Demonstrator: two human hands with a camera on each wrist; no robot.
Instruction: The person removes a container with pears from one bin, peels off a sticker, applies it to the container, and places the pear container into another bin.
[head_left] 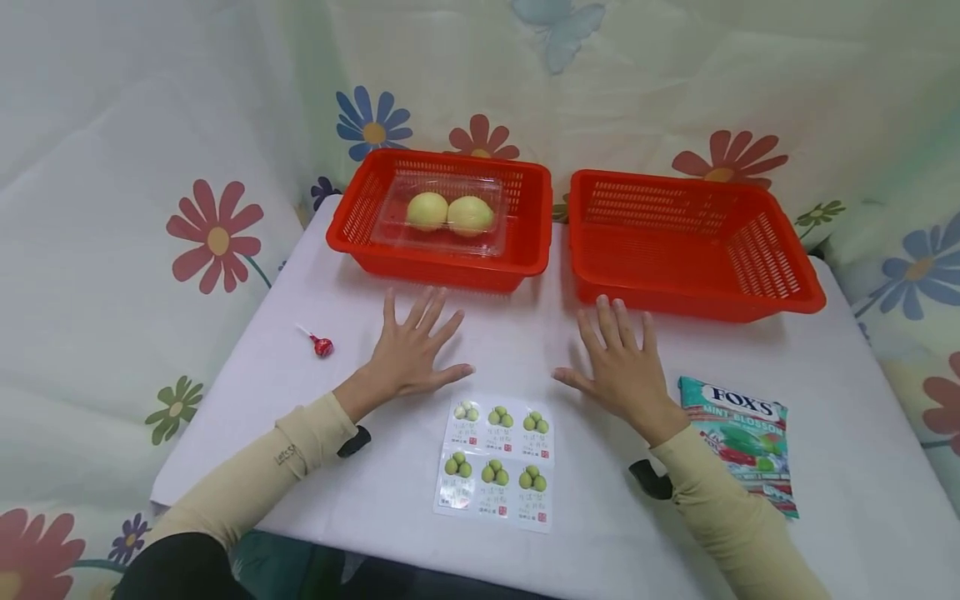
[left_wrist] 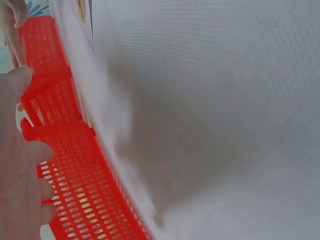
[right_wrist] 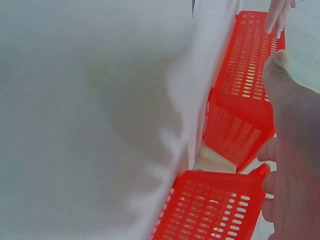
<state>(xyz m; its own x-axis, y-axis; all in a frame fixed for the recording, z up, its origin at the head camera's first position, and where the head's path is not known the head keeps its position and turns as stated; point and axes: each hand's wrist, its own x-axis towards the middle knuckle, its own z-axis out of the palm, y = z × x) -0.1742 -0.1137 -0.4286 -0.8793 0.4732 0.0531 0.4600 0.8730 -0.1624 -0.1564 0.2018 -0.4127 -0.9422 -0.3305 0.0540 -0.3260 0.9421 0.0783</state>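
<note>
- Closest to the head camera are your beige sleeves [head_left: 247, 471], the left one meeting black cloth [head_left: 183, 571] at the elbow.
- Your left hand [head_left: 408, 354] is palm down over the table, fingers straight and fanned wide, tips just beside the left basket [head_left: 438, 271].
- Your right hand [head_left: 626, 375] mirrors it, thumb out to the side and straight fingers spread; its tips overlap the front of the right basket [head_left: 660, 302] from above, and whether they touch cannot be told.
- Both red baskets sit side by side at your table's far edge, a narrow gap between them.
- In the left one lies a clear container [head_left: 390, 227] with two pale yellow-green fruits [head_left: 427, 212].
- Between your forearms lies a sheet of six fruit labels [head_left: 495, 463].
- A red lollipop [head_left: 323, 347] lies left of your left hand.
- Beside your right sleeve, partly behind it, lies a Fox's Mint Blossom bag [head_left: 742, 433].
- White cloth covers the table [head_left: 600, 517]; a flowered curtain [head_left: 465, 67] hangs behind.
</note>
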